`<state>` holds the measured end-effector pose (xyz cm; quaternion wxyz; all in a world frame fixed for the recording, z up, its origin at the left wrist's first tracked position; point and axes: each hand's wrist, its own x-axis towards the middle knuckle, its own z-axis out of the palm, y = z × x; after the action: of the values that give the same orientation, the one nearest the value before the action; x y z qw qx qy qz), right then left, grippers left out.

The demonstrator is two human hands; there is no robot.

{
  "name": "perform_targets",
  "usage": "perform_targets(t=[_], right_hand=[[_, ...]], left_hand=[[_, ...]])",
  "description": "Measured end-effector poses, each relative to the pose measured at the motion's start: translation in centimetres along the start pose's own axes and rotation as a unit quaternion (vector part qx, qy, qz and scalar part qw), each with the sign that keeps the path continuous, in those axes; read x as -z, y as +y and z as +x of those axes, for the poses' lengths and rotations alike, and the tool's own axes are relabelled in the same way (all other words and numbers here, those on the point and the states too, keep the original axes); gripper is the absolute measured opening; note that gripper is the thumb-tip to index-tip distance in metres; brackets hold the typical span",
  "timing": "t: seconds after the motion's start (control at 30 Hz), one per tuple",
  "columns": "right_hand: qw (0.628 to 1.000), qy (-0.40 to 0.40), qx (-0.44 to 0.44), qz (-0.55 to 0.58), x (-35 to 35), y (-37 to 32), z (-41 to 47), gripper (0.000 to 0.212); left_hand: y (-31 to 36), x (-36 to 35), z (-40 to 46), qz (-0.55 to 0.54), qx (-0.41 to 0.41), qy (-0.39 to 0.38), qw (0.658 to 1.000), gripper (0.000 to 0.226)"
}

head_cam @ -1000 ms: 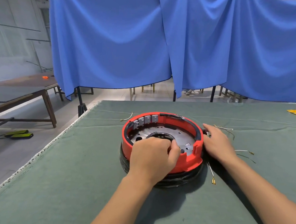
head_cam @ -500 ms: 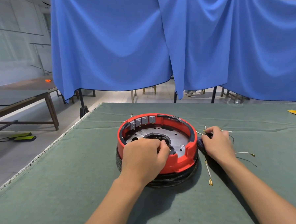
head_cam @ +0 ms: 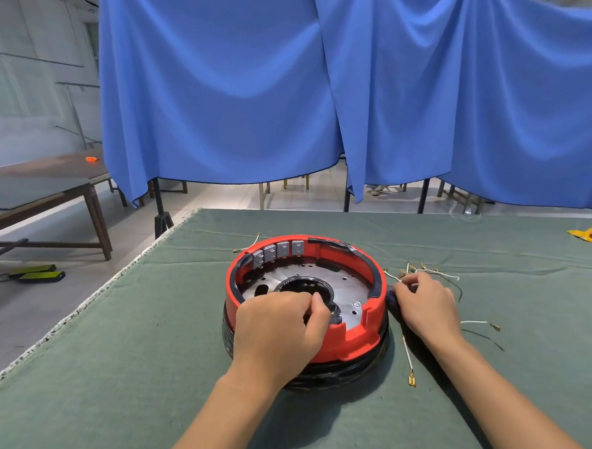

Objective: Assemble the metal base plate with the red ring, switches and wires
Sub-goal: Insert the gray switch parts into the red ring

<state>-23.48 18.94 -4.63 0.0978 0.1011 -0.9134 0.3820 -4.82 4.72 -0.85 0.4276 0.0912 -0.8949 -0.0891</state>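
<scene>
The red ring [head_cam: 357, 338] stands mid-table on a black wrapped base [head_cam: 330, 377], with the metal base plate [head_cam: 347, 287] inside it. Several grey switches [head_cam: 277, 251] line its far left inner wall. My left hand [head_cam: 277, 328] lies over the ring's near rim, fingers curled onto the black centre hub [head_cam: 301, 286]. My right hand [head_cam: 425, 303] sits just right of the ring, fingers pinching a bundle of white wires [head_cam: 417, 271] with brass terminals.
More loose wires lie on the green cloth: one [head_cam: 409, 362] near the ring's front right, one [head_cam: 481, 323] further right, one [head_cam: 249, 244] behind the ring. A yellow scrap [head_cam: 586, 234] is at far right. The table's left edge [head_cam: 86, 304] drops to floor. Blue curtains hang behind.
My right hand has left the ring's right side and gathered the wires beside it, lifting their ends. My left hand stays on the hub.
</scene>
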Motion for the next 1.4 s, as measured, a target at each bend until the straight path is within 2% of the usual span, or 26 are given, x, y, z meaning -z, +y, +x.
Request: perform_targets(t=[0.23,0.37,0.47,0.53,0.6,0.67,0.73,0.8,1.03,1.13,1.3,1.4], right_hand=[[0.98,0.061,-0.04,0.184,1.0,0.3,-1.2,0.023],[0.961,0.087,-0.023,0.261,2.4,-0.6,-2.7,0.021],[0.933,0.072,-0.012,0.353,3.6,-2.1,-4.1,0.009],[0.891,0.026,-0.029,0.452,4.5,-3.0,-5.2,0.006],[0.816,-0.076,-0.062,0.57,5.4,-3.7,-6.4,0.008],[0.756,-0.18,-0.082,0.623,6.1,-3.9,-7.4,0.017],[0.73,-0.242,-0.091,0.632,6.2,-4.0,-7.9,0.031],[0.714,-0.265,-0.097,0.641,6.1,-4.1,-8.1,0.035],[0.714,-0.29,-0.095,0.63,6.2,-3.9,-7.9,0.036],[0.722,-0.294,-0.089,0.62,6.3,-3.9,-7.7,0.038],[0.765,-0.28,-0.051,0.577,6.1,-4.0,-7.9,0.042],[0.786,-0.254,-0.032,0.563,5.8,-4.1,-8.3,0.036]], left_hand=[[-0.3,-0.4,0.2,-0.017,-0.015,0.03,0.999,0.042],[-0.2,-0.1,0.0,-0.014,-0.011,0.041,0.999,0.042],[0.1,-0.1,0.0,0.014,-0.005,0.046,0.999,0.042],[0.1,0.0,0.0,0.03,0.004,0.038,0.999,0.028],[-0.1,0.3,0.1,0.007,0.031,0.039,0.999,0.007],[-0.1,0.3,-0.2,-0.041,0.053,0.037,0.997,0.014],[0.5,0.2,-0.4,-0.099,0.069,0.038,0.992,0.013],[0.9,-0.2,-0.6,-0.13,0.09,0.03,0.987,0.014],[0.4,-0.4,0.3,-0.164,0.137,0.02,0.977,0.018],[-0.4,-0.2,0.7,-0.22,0.168,0.029,0.96,0.017],[-1.1,-0.1,0.9,-0.283,0.187,0.035,0.94,0.017],[-1.3,-0.1,0.9,-0.296,0.177,0.044,0.937,0.016]])
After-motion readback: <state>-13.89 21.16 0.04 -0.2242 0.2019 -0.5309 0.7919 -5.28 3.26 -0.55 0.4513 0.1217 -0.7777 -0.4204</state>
